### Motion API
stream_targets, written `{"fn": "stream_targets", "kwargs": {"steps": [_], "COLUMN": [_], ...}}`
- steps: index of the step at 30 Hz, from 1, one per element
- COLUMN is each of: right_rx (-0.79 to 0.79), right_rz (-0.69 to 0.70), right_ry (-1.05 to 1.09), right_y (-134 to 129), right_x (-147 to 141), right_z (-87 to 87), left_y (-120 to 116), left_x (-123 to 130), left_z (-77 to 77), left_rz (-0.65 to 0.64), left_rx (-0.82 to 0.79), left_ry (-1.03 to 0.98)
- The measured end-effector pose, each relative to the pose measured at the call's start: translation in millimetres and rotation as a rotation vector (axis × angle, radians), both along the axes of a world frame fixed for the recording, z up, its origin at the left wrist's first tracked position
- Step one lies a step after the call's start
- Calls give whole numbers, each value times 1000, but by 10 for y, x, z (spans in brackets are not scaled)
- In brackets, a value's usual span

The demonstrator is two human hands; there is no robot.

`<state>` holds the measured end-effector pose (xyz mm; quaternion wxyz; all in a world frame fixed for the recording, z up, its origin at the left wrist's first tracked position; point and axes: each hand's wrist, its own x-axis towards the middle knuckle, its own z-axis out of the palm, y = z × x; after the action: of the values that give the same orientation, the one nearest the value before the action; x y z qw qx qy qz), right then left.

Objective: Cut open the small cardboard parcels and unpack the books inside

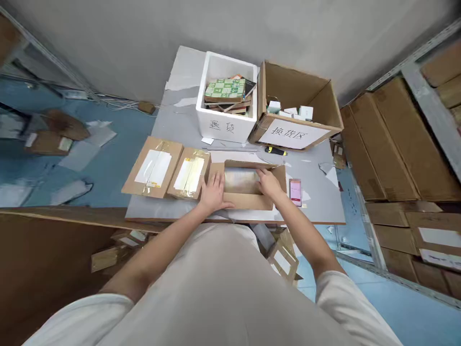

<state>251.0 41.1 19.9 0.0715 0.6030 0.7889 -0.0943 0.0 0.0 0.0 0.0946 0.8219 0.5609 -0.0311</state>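
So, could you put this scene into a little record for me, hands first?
Left hand: spread at the left end of the open box
Right hand: fingers inside the box's right end
Box contents: hard to make out
Left of it: two taped boxes with white labels
Behind: white tub holding a stack of flat items; large carton holding small white boxes
Right: phone, screen lit
Also on table: black-and-yellow cutter
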Motion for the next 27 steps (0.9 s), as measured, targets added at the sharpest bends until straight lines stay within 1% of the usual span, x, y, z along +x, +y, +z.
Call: {"fn": "stream_targets", "kwargs": {"steps": [4, 7, 11, 17, 19, 22, 24, 27], "right_rx": [-102, -116, -118, -105, -97, -102, -93, -64], "right_rz": [-92, -124, -193, -465, -577, -739, -772, -745], "right_ry": [-78, -77, -50, -10, 75, 318, 409, 368], "right_y": [257, 343, 339, 271, 279, 307, 313, 287], "right_x": [-108, -105, -126, -314, -351, -353, -324, -259], "right_z": [-179, -297, -423, -586, -622, -643, -632, -573], "left_y": [-3, 8, 1, -37, -38, -35, -33, -27], "left_x": [3, 30, 45, 36, 40, 48, 53, 62], "left_z": [-12, -24, -43, -52, -53, -59, -67, -79], "left_rz": [34, 64, 76, 77, 75, 72, 74, 79], "left_rx": [-7, -23, -23, -18, -22, -32, -36, -43], "left_ry": [-43, -77, -105, -103, -103, -100, -104, -110]}}
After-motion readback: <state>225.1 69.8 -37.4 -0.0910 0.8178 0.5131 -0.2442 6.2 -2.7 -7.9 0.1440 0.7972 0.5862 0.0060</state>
